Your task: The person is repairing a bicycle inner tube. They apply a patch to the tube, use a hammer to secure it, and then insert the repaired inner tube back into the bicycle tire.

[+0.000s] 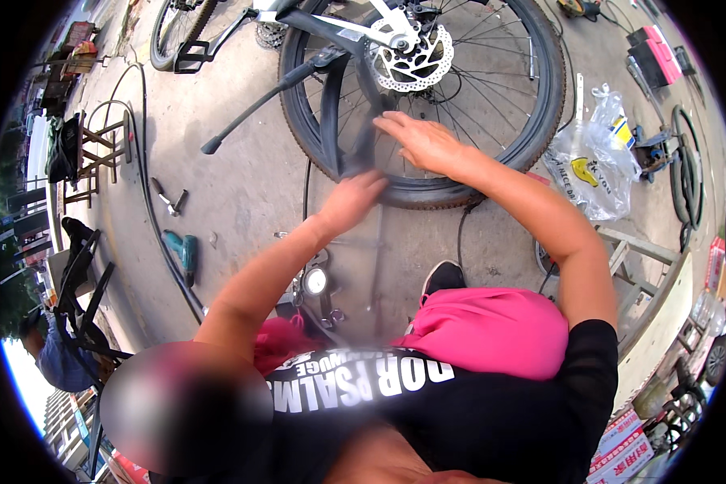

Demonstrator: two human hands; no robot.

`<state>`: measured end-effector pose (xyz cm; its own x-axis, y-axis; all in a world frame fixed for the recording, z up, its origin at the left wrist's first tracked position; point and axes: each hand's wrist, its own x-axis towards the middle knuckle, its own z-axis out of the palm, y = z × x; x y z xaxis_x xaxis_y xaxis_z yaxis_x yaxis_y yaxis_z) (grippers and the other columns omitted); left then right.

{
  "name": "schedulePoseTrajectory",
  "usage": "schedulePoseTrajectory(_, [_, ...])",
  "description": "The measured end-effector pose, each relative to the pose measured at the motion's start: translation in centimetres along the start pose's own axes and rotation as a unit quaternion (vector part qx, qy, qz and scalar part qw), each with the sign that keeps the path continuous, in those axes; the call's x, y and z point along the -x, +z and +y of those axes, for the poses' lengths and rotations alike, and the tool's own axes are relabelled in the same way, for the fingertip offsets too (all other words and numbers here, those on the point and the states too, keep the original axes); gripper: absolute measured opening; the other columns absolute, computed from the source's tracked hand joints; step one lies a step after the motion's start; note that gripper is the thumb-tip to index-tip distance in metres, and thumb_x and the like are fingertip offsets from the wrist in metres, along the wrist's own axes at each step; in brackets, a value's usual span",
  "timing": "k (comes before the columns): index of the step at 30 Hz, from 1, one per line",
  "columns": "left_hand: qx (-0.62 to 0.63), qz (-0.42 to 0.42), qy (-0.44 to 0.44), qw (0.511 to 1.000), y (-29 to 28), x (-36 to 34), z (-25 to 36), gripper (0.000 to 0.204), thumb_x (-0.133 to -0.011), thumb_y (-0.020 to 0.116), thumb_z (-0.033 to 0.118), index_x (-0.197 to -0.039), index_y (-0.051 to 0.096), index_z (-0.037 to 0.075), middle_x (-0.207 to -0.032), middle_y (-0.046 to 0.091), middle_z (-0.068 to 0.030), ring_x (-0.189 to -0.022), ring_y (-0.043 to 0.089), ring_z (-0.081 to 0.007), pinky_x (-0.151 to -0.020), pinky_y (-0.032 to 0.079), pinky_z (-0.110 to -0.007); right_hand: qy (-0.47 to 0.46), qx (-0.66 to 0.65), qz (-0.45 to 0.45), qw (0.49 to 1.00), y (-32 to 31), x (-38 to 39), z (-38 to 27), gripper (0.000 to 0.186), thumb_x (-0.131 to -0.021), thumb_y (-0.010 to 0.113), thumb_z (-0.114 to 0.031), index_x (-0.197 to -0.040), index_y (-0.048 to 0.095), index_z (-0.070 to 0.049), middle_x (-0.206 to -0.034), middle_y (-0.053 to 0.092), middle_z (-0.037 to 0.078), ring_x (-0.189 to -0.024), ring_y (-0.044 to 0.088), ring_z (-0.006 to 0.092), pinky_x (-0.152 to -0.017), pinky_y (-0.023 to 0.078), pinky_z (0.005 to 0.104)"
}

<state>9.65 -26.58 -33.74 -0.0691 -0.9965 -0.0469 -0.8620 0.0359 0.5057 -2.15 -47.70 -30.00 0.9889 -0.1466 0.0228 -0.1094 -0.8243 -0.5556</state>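
Note:
A bicycle wheel (544,105) with a knobbly tyre, thin spokes and a silver brake disc (427,64) lies on its side ahead of me, still with the frame. Across its left part hangs a limp black inner tube (329,121), its lower end smeared by motion. My left hand (359,195) is closed at that lower end, by the near edge of the tyre. Over the spokes, my right hand (419,141) has its fingers stretched toward the tube, their tips at its right edge. A kickstand (254,113) points out to the left.
A teal cordless drill (183,254) and a hand tool (169,198) lie on the ground left, near a long hose (149,194). A clear plastic bag (593,165) and a pink-and-black toolbox (655,56) are right. A pump gauge (315,281) stands close to me.

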Motion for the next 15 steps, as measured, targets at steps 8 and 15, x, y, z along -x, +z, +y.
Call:
schedulePoseTrajectory(8, [-0.049,0.024,-0.009,0.998,0.6,-0.5,1.3,0.047,-0.068,0.066,0.002,-0.113,0.053,0.006,-0.112,0.054,-0.0137,-0.106,0.051,-0.0339,-0.094,0.042,-0.044,-0.008,0.031,0.002,0.999,0.5,-6.2,-3.4,0.013,-0.078,0.058,-0.01,-0.088,0.064,-0.004,-0.098,0.063,0.021,-0.084,0.064,0.0374,-0.066,0.052,0.0449])
schedulePoseTrajectory(15, [-0.031,0.047,-0.014,0.998,1.8,-1.0,2.3,0.046,-0.069,0.062,0.0,-0.113,0.054,0.008,-0.118,0.052,-0.0142,-0.112,0.048,-0.0354,-0.095,0.041,-0.045,-0.112,0.008,0.05,0.992,2.6,-5.5,-2.9,0.011,-0.081,0.054,-0.01,-0.088,0.062,-0.007,-0.08,0.062,0.015,-0.08,0.063,0.0343,-0.065,0.049,0.0469])
